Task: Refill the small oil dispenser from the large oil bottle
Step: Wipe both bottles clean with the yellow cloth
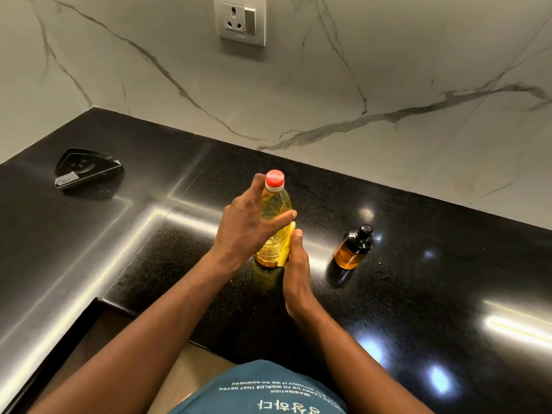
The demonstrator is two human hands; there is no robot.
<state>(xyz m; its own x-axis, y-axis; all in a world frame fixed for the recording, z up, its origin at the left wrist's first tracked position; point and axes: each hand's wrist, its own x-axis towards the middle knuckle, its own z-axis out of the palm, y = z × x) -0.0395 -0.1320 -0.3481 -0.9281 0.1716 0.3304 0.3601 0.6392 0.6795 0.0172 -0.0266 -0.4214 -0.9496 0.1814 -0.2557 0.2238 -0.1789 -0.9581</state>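
Vertically — large oil bottle (276, 211), red cap (274, 178) up

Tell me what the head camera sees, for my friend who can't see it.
A person holds a large oil bottle, red cap on, upright on a black counter: left hand round its upper part, right hand at its lower side. A small amber oil dispenser stands apart to its right.

Red cap (274, 178), yellow oil bottle (275, 218)
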